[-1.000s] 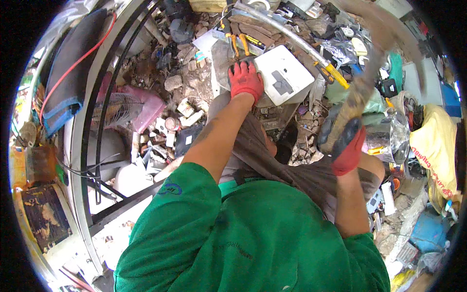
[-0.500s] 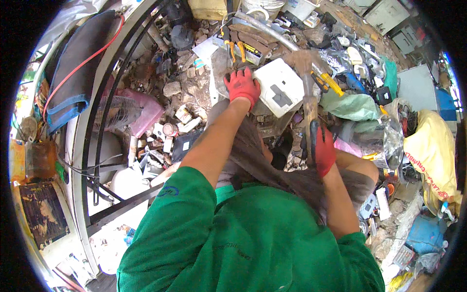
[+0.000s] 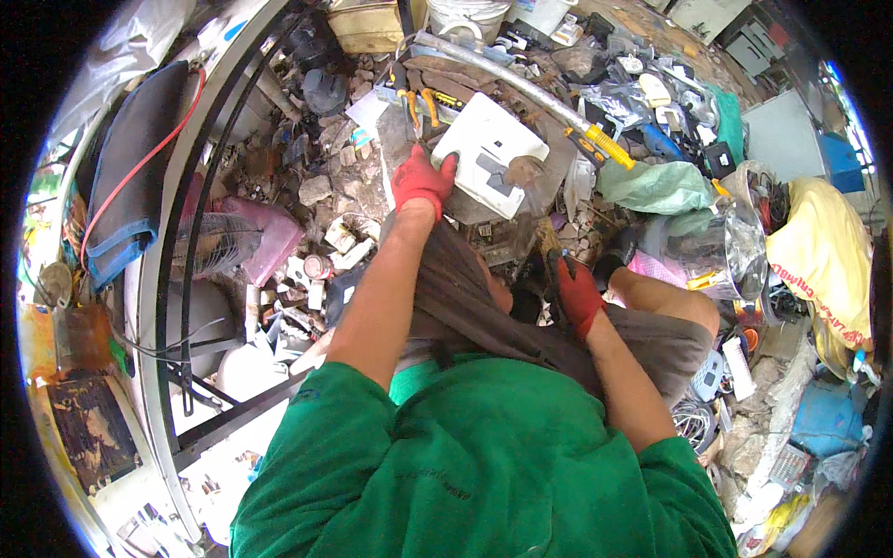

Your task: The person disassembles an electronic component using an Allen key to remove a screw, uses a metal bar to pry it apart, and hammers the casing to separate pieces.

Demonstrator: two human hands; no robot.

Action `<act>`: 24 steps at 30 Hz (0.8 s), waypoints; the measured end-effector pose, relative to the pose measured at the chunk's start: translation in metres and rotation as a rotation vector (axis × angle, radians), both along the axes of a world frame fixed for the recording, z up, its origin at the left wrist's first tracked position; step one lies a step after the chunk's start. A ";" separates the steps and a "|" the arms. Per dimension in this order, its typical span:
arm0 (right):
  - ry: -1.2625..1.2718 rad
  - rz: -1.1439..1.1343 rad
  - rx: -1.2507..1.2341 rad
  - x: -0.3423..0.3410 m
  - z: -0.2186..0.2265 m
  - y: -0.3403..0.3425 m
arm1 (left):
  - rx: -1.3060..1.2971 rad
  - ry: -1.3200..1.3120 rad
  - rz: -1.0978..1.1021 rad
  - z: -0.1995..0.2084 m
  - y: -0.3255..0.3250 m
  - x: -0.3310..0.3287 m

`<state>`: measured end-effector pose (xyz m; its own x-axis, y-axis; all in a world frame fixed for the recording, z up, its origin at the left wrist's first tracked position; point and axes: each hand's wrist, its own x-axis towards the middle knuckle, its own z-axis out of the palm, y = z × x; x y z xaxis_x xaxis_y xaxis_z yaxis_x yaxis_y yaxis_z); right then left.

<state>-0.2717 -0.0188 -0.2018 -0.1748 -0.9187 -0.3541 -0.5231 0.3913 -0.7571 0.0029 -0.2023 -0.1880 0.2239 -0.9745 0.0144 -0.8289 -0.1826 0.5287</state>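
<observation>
A yellow sack point(image 3: 819, 265) slumps at right, a green bag point(image 3: 656, 189) lies near a yellow-ended pole point(image 3: 521, 79), a pink bag point(image 3: 276, 244) lies beside a fan grille point(image 3: 219, 244), a red cable point(image 3: 141, 152) crosses a dark sheet point(image 3: 144, 191)

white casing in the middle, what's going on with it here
A person is handling the white casing with both hands close by. The left hand is at its left edge, thumb beside it; whether it presses down is hard to tell. The right hand is closed around the handle of a hammer, whose head is over the casing's lower right part. Whether it touches is unclear. Orange-handled pliers lie just beyond the casing's upper left.
</observation>
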 end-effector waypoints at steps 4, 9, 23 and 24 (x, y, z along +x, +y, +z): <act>-0.056 0.020 0.068 -0.010 -0.006 -0.014 | -0.073 0.156 -0.027 0.015 0.000 0.007; -0.140 -0.019 -0.044 0.007 0.058 -0.016 | -0.377 0.400 0.099 -0.001 0.011 0.010; 0.019 0.026 0.033 0.011 0.031 -0.037 | 0.053 0.177 -0.003 -0.016 0.001 0.001; 0.004 0.019 0.002 0.017 0.060 -0.039 | 0.093 0.168 0.021 -0.017 0.002 0.002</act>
